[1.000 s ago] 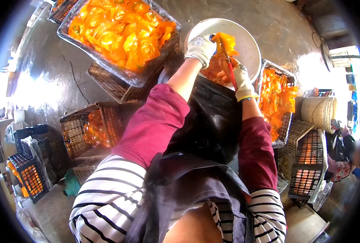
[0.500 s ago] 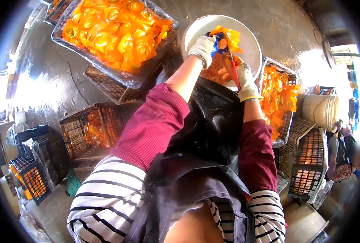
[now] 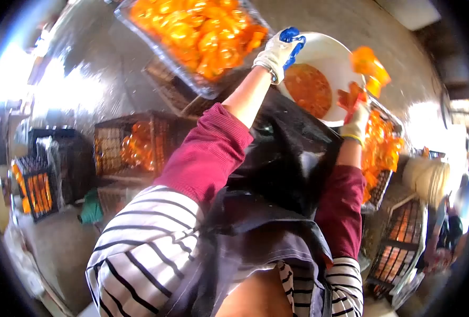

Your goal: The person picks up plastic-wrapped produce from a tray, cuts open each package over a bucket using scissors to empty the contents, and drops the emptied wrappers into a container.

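Note:
My left hand [image 3: 282, 52], in a white glove with blue fingers, is over the left rim of a white bucket [image 3: 335, 53]. Its fingers are loosely curled and apart, with nothing visible between them. Reddish-orange liquid or pulp [image 3: 308, 90] lies in the bucket. At the bucket's right rim my gloved right hand [image 3: 356, 113] is closed around a red-handled tool [image 3: 357, 100], blurred by motion. A blurred orange piece [image 3: 370, 68] is just beyond its fingers; whether they touch is unclear.
A plastic-lined crate [image 3: 166, 62] heaped with glossy orange pieces stands at upper left. Another crate of orange pieces [image 3: 377, 153] is beside my right forearm. More crates [image 3: 131, 145] stand at left and right. A pale bucket [image 3: 427, 177] and a person [image 3: 451, 227] are at far right.
The orange piece has left my left hand and is now beyond my right hand, outside the bucket. My right hand has moved right with the tool. The view has shifted.

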{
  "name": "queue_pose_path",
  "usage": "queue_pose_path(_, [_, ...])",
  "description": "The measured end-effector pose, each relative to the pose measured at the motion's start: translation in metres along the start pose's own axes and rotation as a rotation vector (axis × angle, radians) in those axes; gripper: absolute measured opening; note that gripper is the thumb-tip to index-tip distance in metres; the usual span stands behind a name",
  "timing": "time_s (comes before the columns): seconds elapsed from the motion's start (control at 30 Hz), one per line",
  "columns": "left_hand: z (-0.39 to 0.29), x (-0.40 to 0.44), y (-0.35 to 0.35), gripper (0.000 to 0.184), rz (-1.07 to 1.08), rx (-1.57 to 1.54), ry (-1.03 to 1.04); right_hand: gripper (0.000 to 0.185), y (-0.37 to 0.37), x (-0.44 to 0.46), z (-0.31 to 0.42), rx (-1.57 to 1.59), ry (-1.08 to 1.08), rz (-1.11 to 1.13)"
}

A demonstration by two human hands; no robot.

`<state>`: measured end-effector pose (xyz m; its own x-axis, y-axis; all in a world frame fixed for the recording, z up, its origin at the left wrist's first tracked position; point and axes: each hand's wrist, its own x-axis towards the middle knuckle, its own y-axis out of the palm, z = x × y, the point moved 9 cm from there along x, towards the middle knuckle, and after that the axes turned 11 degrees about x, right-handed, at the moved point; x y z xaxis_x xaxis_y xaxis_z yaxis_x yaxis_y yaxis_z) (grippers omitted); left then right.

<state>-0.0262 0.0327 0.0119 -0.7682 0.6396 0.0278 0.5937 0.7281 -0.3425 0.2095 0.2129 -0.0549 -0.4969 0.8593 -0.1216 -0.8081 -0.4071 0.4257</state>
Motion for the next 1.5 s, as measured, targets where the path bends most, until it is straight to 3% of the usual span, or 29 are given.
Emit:
queue_pose_path(0.03, [0.015, -0.001, -0.022, 0.034, -0.117, -0.160, -0.011, 0.035, 0.002, -0.001, 0.008, 0.046, -0.016, 0.013])
queue_pose_path(0.1, [-0.010, -0.037, -0.094, 0.040, -0.369, 0.300, -0.084, 0.046, 0.013, -0.021, 0.031, 0.175, 0.031, -0.041])
queue_pose_path(0.13, [0.016, -0.033, -0.125, 0.047, -0.611, 0.462, 0.092, 0.048, 0.008, -0.012, 0.020, 0.491, 0.109, 0.176])
queue_pose_path(0.2, [0.040, -0.066, -0.164, 0.051, -0.568, -0.098, -0.235, 0.057, -0.021, -0.011, 0.007, 0.741, 0.142, -0.161])
queue_pose_path(0.23, [0.093, -0.059, -0.198, 0.053, -0.725, 0.312, -0.160, 0.058, -0.015, -0.010, 0.006, 0.758, 0.167, -0.075])
queue_pose_path(0.27, [0.074, -0.081, -0.208, 0.061, -0.685, 0.669, -0.243, 0.059, -0.013, -0.008, 0.006, 0.773, 0.189, 0.007])
queue_pose_path(0.3, [0.091, -0.090, -0.209, 0.070, -0.611, 0.644, -0.301, 0.060, -0.008, -0.008, 0.006, 0.786, 0.210, 0.088])
queue_pose_path(0.33, [0.105, -0.090, -0.203, 0.071, -0.560, 0.773, -0.301, 0.060, 0.002, -0.018, 0.013, 0.738, 0.164, -0.075])
queue_pose_path(0.43, [0.106, -0.082, -0.167, 0.070, -0.285, 1.014, -0.318, 0.056, 0.021, -0.013, 0.006, 0.750, 0.249, 0.143])
queue_pose_path(0.47, [0.110, -0.073, -0.157, 0.068, -0.238, 1.035, -0.309, 0.053, 0.059, -0.030, 0.017, 0.923, 0.386, 0.661])
queue_pose_path(0.5, [0.113, -0.063, -0.147, 0.066, -0.189, 1.056, -0.296, 0.052, 0.055, -0.025, 0.012, 0.902, 0.401, 0.633])
queue_pose_path(0.57, [0.115, -0.048, -0.137, 0.057, -0.079, 0.997, -0.358, 0.050, 0.064, -0.030, 0.010, 0.863, 0.426, 0.568])
queue_pose_path(0.6, [0.118, -0.042, -0.134, 0.055, -0.041, 0.977, -0.376, 0.046, 0.036, -0.023, 0.002, 0.653, 0.334, 0.081])
queue_pose_path(0.77, [0.175, -0.014, -0.149, 0.035, -0.045, 0.773, -0.407, 0.044, 0.030, -0.021, -0.001, 0.598, 0.314, 0.023])
queue_pose_path(0.8, [0.220, -0.005, -0.162, 0.023, -0.197, 0.385, -0.412, 0.044, 0.031, -0.021, -0.001, 0.584, 0.315, 0.007])
queue_pose_path(0.83, [0.148, -0.042, -0.164, 0.014, -0.260, -0.072, -0.546, 0.044, 0.032, -0.022, 0.000, 0.558, 0.313, 0.004])
queue_pose_path(0.9, [0.168, -0.042, -0.197, 0.022, -0.411, -0.351, -0.480, 0.044, 0.036, -0.025, 0.001, 0.512, 0.312, 0.004])
queue_pose_path(0.93, [0.170, -0.045, -0.211, 0.019, -0.470, -0.338, -0.535, 0.044, 0.040, -0.027, 0.002, 0.474, 0.316, 0.048])
queue_pose_path(0.97, [0.161, -0.046, -0.224, 0.022, -0.531, -0.240, -0.443, 0.043, 0.043, -0.030, 0.003, 0.437, 0.318, 0.094])
queue_pose_path(1.03, [0.151, -0.044, -0.223, 0.028, -0.596, -0.517, -0.340, 0.043, 0.048, -0.025, 0.002, 0.333, 0.292, 0.214])
queue_pose_path(1.1, [0.108, -0.045, -0.209, 0.030, -0.602, -0.361, -0.301, 0.042, 0.041, -0.016, -0.010, 0.198, 0.237, 0.314])
queue_pose_path(1.13, [0.080, -0.043, -0.202, 0.030, -0.606, -0.129, -0.182, 0.041, 0.045, -0.018, -0.016, 0.155, 0.236, 0.336])
queue_pose_path(1.23, [0.039, -0.033, -0.137, 0.039, -0.459, -0.232, -0.273, 0.038, 0.055, -0.032, -0.030, 0.055, 0.276, 0.392])
queue_pose_path(1.3, [0.001, -0.030, -0.098, 0.046, -0.397, -0.092, -0.176, 0.036, 0.062, -0.040, -0.040, -0.016, 0.308, 0.435])
queue_pose_path(1.37, [-0.023, -0.033, -0.057, 0.047, -0.257, -0.094, -0.219, 0.034, 0.069, -0.045, -0.046, -0.095, 0.319, 0.472])
queue_pose_path(1.43, [0.014, 0.009, 0.006, 0.042, -0.012, -0.346, -0.090, 0.033, 0.072, -0.045, -0.052, -0.155, 0.336, 0.483])
queue_pose_path(1.5, [-0.011, -0.001, 0.018, 0.041, 0.006, -0.073, 0.032, 0.031, 0.069, -0.045, -0.054, -0.183, 0.360, 0.475])
